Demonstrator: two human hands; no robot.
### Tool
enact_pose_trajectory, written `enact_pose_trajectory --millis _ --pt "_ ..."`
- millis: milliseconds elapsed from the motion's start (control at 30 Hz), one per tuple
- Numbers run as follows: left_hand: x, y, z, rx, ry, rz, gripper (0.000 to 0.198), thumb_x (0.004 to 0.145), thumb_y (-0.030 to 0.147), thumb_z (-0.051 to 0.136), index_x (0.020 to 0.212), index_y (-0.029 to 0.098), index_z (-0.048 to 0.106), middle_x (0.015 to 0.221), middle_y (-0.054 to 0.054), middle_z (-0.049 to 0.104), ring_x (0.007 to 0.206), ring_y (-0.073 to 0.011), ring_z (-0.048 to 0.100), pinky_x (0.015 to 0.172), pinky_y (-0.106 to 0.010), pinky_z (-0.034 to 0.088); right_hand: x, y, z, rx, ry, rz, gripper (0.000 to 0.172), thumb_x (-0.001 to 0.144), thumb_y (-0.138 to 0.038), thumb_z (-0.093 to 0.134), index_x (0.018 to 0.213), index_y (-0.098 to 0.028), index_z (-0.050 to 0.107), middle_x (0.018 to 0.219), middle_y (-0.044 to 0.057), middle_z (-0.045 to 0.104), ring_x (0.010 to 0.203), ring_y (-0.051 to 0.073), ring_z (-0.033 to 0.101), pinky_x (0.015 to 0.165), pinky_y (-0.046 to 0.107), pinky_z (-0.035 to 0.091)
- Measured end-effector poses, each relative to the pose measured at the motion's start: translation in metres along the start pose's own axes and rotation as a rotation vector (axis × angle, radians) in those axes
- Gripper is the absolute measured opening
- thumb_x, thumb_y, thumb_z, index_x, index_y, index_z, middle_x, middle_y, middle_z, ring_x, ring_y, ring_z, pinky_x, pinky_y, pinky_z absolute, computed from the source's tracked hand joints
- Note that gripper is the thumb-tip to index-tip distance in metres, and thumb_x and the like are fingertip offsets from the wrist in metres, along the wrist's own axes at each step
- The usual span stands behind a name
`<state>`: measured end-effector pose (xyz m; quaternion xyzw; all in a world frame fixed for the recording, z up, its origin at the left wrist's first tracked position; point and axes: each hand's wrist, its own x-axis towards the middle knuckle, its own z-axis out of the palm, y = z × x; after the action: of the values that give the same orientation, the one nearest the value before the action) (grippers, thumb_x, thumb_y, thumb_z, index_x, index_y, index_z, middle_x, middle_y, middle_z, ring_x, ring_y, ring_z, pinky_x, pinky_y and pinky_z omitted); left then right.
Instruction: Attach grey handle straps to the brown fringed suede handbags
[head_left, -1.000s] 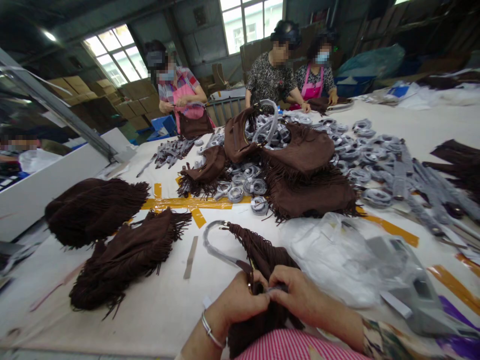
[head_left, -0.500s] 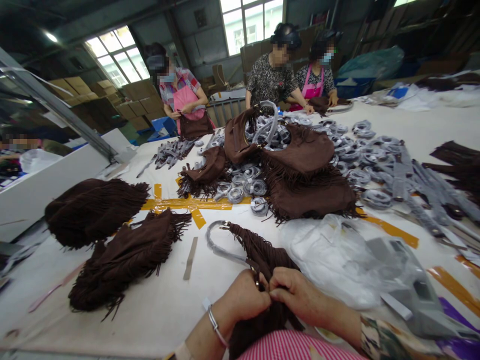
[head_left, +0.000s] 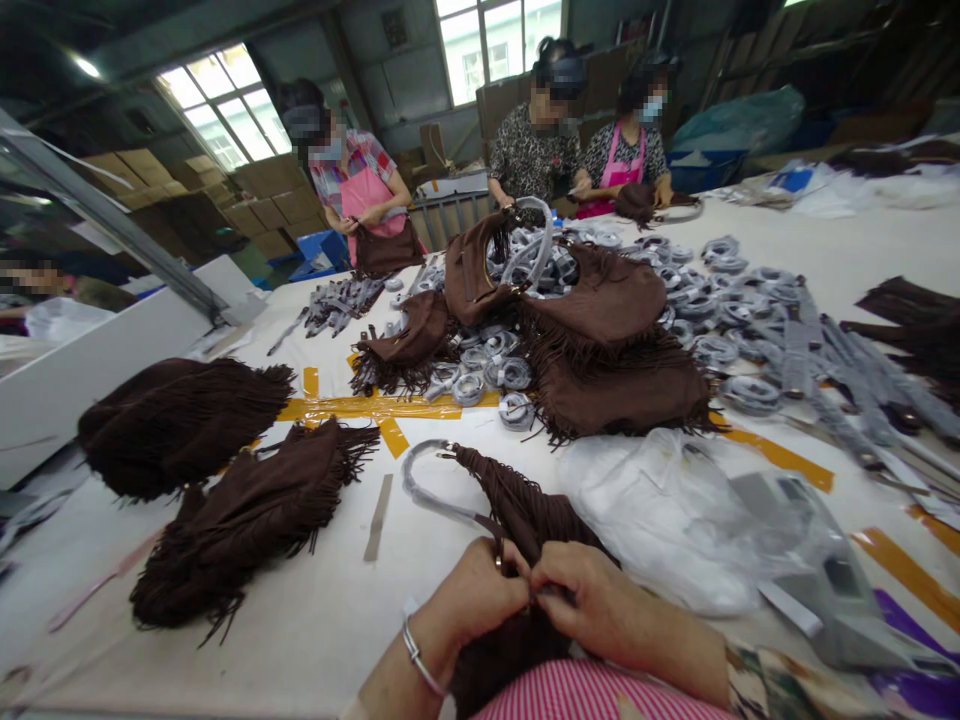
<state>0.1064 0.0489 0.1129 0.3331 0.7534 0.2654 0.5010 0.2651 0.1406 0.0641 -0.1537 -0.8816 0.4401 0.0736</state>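
With fingers closed, the left hand (head_left: pixel 487 592) gripped the near end of a wrapped strap (head_left: pixel 441 497) and the right hand (head_left: pixel 596 592) pinched dark material, seemingly working at the fringed bag (head_left: pixel 525 510) by the striped apron (head_left: pixel 592 690). The next move seemed to call for a firm two-handed hold. Coiled straps (head_left: pixel 517 411) and other bags (head_left: pixel 615 300) lay on the white table (head_left: pixel 315 625), with co-workers (head_left: pixel 367 190) and boxes (head_left: pixel 274 187) beyond.

This is a factory workshop: a broad white worktable (head_left: pixel 300 610) bears several soft dark-brown fringed bags (head_left: pixel 255 520) and a heap of grey, plastic-wrapped coiled straps (head_left: pixel 752 394). Co-workers in pink aprons (head_left: pixel 367 200) stand across it, with stacked brown cardboard boxes (head_left: pixel 264 178) behind.
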Motion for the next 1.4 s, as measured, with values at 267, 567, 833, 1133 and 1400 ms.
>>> enact_pose_trajectory --millis 267,567,833,1133,1400 --pt "0.01 -0.012 -0.004 -0.107 -0.038 -0.003 0.025 0.06 0.017 0.05 0.068 0.017 0.074 0.067 -0.002 0.07 0.07 -0.017 0.062 0.066 -0.027 0.046 0.002 0.001 -0.001 -0.192 0.051 -0.313 0.019 0.092 -0.01 0.046 0.087 -0.019 0.062 0.082 0.002 0.063 0.077 0.016 0.052 0.075 0.03 0.035" --pt "0.008 0.001 -0.014 0.132 -0.147 0.027 0.025 0.061 0.017 0.048 0.069 0.019 0.071 0.069 0.001 0.068 0.066 -0.0146 0.057 0.064 -0.027 0.044 0.005 0.005 -0.004 -0.418 0.029 -0.529 0.02 0.093 -0.009 0.039 0.089 -0.016 0.057 0.08 0.003 0.059 0.072 0.017 0.045 0.074 0.035 0.029" --pt "0.008 -0.026 -0.018 -0.268 -0.166 0.044 0.014 0.065 0.026 0.067 0.072 0.014 0.066 0.064 0.002 0.055 0.064 -0.0112 0.045 0.061 -0.025 0.035 0.006 -0.008 -0.008 -0.467 0.158 -0.62 0.022 0.096 -0.013 0.041 0.096 -0.015 0.062 0.078 0.003 0.063 0.071 0.017 0.048 0.074 0.037 0.03" --pt "0.001 -0.056 -0.03 -0.555 -0.127 0.075 0.035 0.065 0.04 0.082 0.08 0.012 0.066 0.065 0.001 0.055 0.063 -0.01 0.044 0.059 -0.023 0.03 0.013 -0.005 0.002 -0.42 0.212 -0.598 0.034 0.094 -0.019 0.051 0.128 -0.017 0.056 0.086 0.004 0.068 0.077 0.019 0.051 0.074 0.038 0.032" --pt "-0.014 -0.042 -0.026 -0.336 0.043 0.107 0.025 0.077 0.039 0.069 0.075 0.014 0.066 0.071 -0.003 0.064 0.071 -0.0148 0.052 0.067 -0.026 0.039 0.011 0.0 0.005 0.209 0.156 -0.018 0.027 0.09 -0.026 0.054 0.115 -0.019 0.064 0.09 0.005 0.067 0.078 0.015 0.059 0.069 0.027 0.044"
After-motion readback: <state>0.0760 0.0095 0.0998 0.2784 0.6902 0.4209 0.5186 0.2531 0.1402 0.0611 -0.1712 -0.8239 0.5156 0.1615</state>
